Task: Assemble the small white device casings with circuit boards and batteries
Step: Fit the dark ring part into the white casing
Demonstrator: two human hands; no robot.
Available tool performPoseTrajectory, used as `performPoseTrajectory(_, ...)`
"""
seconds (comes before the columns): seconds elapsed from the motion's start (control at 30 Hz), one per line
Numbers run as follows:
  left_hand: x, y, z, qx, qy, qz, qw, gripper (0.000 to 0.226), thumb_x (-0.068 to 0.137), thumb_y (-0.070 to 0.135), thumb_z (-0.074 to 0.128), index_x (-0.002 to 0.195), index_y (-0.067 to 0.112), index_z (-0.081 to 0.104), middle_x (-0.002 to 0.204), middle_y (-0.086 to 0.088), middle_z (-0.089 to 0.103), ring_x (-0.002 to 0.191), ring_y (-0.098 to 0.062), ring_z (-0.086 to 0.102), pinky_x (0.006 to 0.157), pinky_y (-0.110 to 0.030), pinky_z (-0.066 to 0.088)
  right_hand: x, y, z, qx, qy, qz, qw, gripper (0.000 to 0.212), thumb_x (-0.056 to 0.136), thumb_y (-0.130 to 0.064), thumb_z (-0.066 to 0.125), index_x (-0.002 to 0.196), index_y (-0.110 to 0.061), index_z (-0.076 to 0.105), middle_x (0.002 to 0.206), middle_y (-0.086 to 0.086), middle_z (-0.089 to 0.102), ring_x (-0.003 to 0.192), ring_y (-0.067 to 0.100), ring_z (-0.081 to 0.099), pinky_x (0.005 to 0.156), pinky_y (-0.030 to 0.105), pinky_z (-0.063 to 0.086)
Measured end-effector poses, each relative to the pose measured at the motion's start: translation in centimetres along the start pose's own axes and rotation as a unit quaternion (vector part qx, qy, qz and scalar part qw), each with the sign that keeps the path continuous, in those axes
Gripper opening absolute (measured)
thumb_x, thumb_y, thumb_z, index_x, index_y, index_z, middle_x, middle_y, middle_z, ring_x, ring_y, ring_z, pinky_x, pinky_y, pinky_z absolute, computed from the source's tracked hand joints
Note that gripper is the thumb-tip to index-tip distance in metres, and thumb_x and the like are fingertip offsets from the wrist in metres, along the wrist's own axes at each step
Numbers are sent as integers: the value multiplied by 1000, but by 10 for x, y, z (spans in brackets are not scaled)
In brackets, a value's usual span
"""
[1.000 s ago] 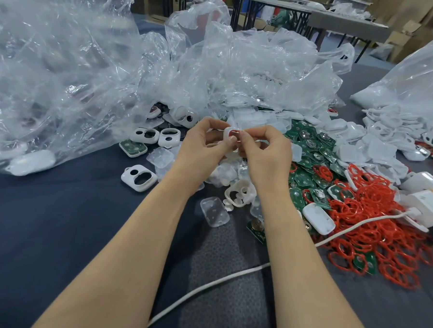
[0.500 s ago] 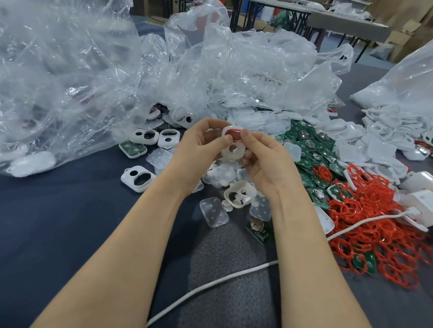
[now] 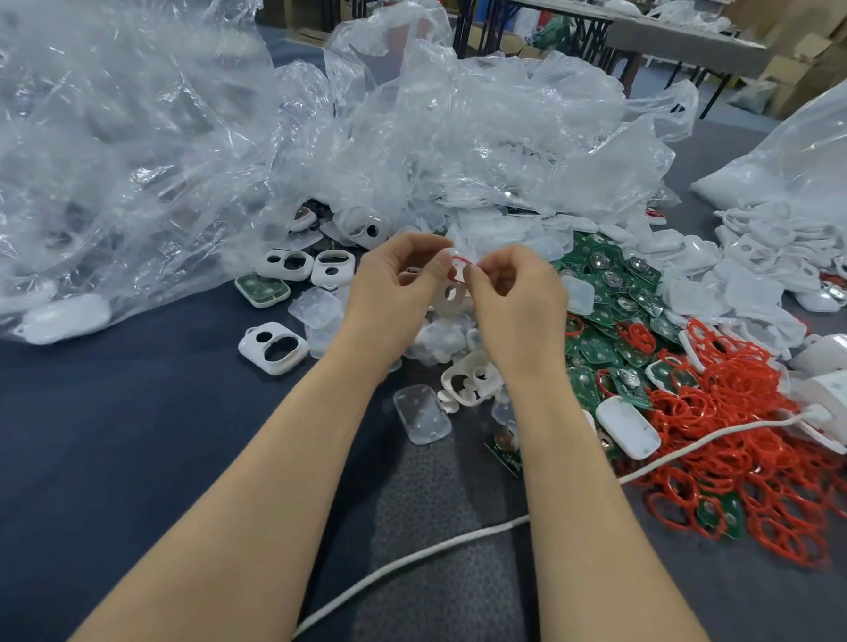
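On the near side of the held casing, closest to the viewer, a white cable snakes across the dark table between the two forearms. A little closer to the casing, just below it, lie a clear pad and a loose casing front with its openings facing up.

The held casing itself is lifted off the table in the middle of the view. The left hand pinches its upper left edge between thumb and forefinger. The right hand pinches a red ring against its top rim, the other fingers curled. How much of the ring sits in the rim I cannot tell, as the fingertips cover it.

My reading is that the step in hand is seating the red seal in the casing, and it looks part done. The next move calls for a fingertip run round the rim while the left hand steadies the casing. The ring looks thin and floppy, so one side may pop out as the other is pressed. After that a board is needed.

Right of the casing the green circuit boards lie heaped, many bearing a silver disc, likely the battery. A tangle of spare red rings spreads beyond them. Behind the casing, farthest off, clear plastic bags pile high.
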State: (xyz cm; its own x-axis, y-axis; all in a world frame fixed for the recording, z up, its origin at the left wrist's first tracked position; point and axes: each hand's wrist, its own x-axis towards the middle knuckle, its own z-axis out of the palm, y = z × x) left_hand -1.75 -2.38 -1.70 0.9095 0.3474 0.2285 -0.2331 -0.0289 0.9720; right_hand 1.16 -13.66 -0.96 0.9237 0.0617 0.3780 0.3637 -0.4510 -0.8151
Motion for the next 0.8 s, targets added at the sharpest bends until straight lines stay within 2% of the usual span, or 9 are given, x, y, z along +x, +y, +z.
performPoseTrajectory(0.1, 0, 1, 0, -28, 4, -16, 999, 10, 94, 10, 60, 94, 18, 66, 88, 1, 69, 74, -6, 63, 67, -19, 52, 2, 1, -1, 17, -10, 16, 1000, 10, 91, -19, 63, 83, -16, 57, 72, -8, 57, 68, 6, 56, 65, 13, 45)
performPoseTrajectory(0.17, 0, 3, -2, -71, 3, -47, 996, 13, 94, 9, 59, 91, 19, 67, 88, 0, 69, 77, -9, 63, 66, -18, 53, 5, 0, -4, 56, -43, 54, 996, 11, 91, -21, 63, 87, -12, 59, 78, 2, 62, 78, 23, 63, 77, 33, 54)
performPoseTrajectory(0.23, 0, 4, -2, -89, -8, -63, 994, 12, 94, 9, 58, 93, 18, 67, 91, -2, 69, 81, -12, 64, 68, -20, 55, 7, 0, -7, 70, -62, 70, 993, 11, 90, -20, 65, 87, -11, 60, 81, 8, 65, 81, 28, 65, 80, 45, 55)
performPoseTrajectory(0.4, -2, 6, -1, -57, -22, -63, 996, 10, 95, 11, 58, 98, 15, 67, 93, -3, 70, 82, -12, 65, 74, -26, 56, 7, -1, -9, 44, -47, 60, 996, 10, 89, -20, 67, 85, -13, 62, 74, 0, 62, 79, 25, 65, 78, 43, 55)
performPoseTrajectory(0.5, -4, 8, 1, -20, -35, -41, 998, 15, 91, 14, 63, 105, 9, 66, 102, -11, 69, 88, -16, 63, 81, -34, 54, 7, -1, -10, 42, -51, 67, 996, 11, 88, -20, 67, 83, -12, 61, 76, 6, 64, 79, 28, 66, 77, 43, 55)
performPoseTrajectory(0.63, -4, 8, 1, 26, -26, -20, 999, 15, 90, 14, 65, 104, 10, 68, 102, -10, 70, 88, -17, 62, 79, -33, 55, 7, -1, -10, 31, -58, 61, 996, 13, 87, -20, 68, 79, -14, 61, 76, 9, 65, 79, 32, 65, 76, 44, 55)
performPoseTrajectory(0.73, -3, 6, -1, -13, -29, -49, 998, 11, 92, 9, 61, 100, 14, 68, 99, -10, 71, 89, -19, 63, 83, -36, 54, 8, 1, -12, 25, -57, 66, 996, 13, 88, -19, 67, 77, -16, 60, 77, 11, 65, 80, 33, 65, 77, 46, 54)
performPoseTrajectory(0.8, -2, 5, -3, -42, -29, -67, 996, 20, 93, 1, 56, 95, 17, 68, 92, -4, 71, 89, -15, 65, 85, -30, 55, 8, 2, -12, 29, -58, 72, 995, 14, 88, -19, 67, 76, -18, 59, 78, 10, 65, 81, 32, 66, 79, 48, 54)
